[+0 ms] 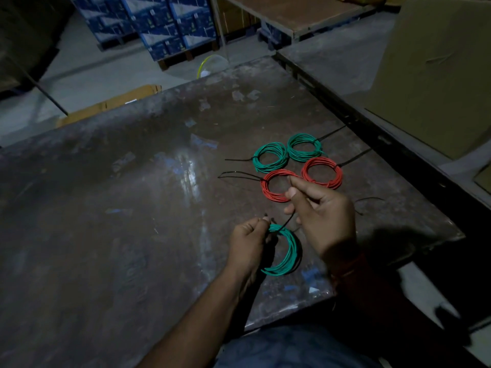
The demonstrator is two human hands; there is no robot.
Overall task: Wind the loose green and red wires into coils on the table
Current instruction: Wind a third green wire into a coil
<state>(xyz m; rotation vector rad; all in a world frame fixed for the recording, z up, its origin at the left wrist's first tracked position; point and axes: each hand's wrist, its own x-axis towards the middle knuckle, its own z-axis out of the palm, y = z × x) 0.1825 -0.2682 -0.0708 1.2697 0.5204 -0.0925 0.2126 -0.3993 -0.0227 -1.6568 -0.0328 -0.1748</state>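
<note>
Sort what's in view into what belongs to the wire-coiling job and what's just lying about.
Job:
- green wire coil in hand
- thin black tie
- two tied green wire coils
- two tied red wire coils
- left hand, right hand

Lying about:
- stacked blue cartons
- large brown cardboard box

Both forearms bare, no sleeves in view. Right hand has a red-orange thread band at the wrist (partly in shadow). Left hand wears nothing visible. Blue patterned garment shows at bottom, dim, pattern unclear.
</note>
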